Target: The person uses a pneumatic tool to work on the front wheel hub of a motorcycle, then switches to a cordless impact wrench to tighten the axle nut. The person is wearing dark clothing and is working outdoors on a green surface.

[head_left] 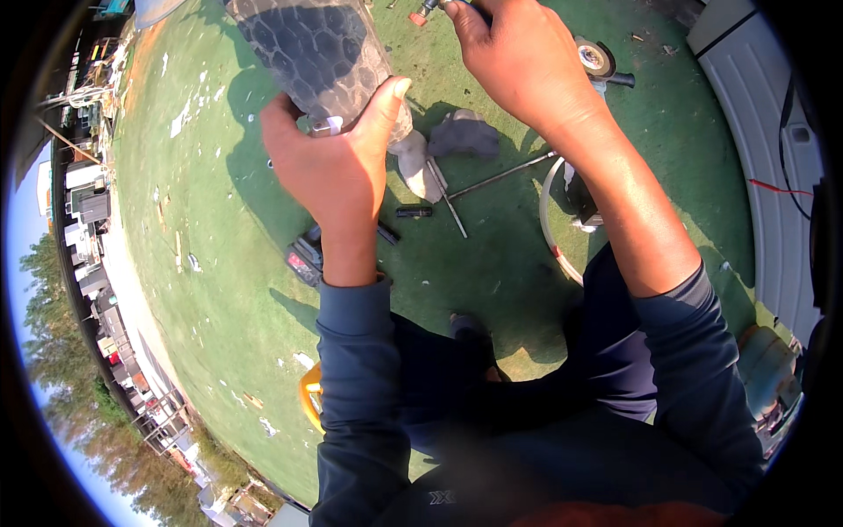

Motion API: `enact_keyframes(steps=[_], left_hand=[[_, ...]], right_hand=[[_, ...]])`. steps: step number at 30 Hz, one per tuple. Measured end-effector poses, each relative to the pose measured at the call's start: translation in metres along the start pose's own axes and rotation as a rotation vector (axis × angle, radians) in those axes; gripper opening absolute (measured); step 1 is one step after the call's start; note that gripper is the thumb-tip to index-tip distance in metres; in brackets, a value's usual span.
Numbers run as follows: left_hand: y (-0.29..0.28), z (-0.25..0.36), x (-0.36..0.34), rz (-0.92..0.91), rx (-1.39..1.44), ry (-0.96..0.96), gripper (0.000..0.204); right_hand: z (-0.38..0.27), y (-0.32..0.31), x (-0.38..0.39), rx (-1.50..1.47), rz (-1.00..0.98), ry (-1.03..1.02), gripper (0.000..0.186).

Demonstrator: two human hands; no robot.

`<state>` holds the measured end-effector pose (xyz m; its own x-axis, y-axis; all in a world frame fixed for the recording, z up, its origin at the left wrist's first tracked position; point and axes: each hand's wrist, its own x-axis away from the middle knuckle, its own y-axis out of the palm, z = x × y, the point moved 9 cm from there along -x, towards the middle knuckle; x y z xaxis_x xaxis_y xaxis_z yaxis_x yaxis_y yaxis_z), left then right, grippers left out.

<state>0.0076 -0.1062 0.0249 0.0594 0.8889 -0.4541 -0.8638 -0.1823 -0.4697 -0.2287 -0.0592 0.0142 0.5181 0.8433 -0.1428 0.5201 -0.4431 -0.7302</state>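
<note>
In my left hand [329, 167] is the near end of a long, dark grey piece with a scale-like pattern [312, 57]. My thumb lies along its right edge, and most of the other fingers are hidden. Against the end of the piece, by my palm, a small pale part [327, 126] shows. My right hand [518, 66], higher and to the right, is closed around a small dark tool with a reddish tip [420, 17]. The frame's top edge cuts off part of that hand, and the tool's kind cannot be made out.
On the worn green floor lie a whitish cloth [416, 165], a grey lump [464, 133], a thin metal T-bar [500, 174] and a black cylinder [413, 212]. An angle grinder [597, 60] sits beyond my right wrist. A pale hose [546, 215] curves near my leg; a white panel [746, 97] stands right.
</note>
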Motion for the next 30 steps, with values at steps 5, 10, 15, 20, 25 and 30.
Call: enact_keyframes(steps=[5,10,15,20,25,30], left_hand=[[0.004,0.002,0.000,-0.022,0.155,-0.057,0.084],[0.008,-0.007,0.001,-0.042,0.290,-0.079,0.083],[0.005,0.002,0.002,-0.039,0.237,-0.053,0.074],[0.003,0.008,0.001,-0.051,0.152,-0.011,0.074],[0.004,0.005,0.002,-0.048,0.115,-0.032,0.086],[0.004,0.010,0.004,-0.060,0.019,-0.026,0.079]], right_hand=[[0.001,-0.002,0.002,-0.092,-0.034,0.064,0.045],[0.008,0.008,-0.001,-0.133,-0.091,0.082,0.049],[0.007,0.009,-0.002,-0.153,-0.129,0.085,0.049],[0.010,0.013,-0.004,-0.235,-0.192,0.113,0.049],[0.014,0.014,-0.006,-0.234,-0.169,0.119,0.049],[0.013,0.013,-0.006,-0.234,-0.125,0.105,0.048]])
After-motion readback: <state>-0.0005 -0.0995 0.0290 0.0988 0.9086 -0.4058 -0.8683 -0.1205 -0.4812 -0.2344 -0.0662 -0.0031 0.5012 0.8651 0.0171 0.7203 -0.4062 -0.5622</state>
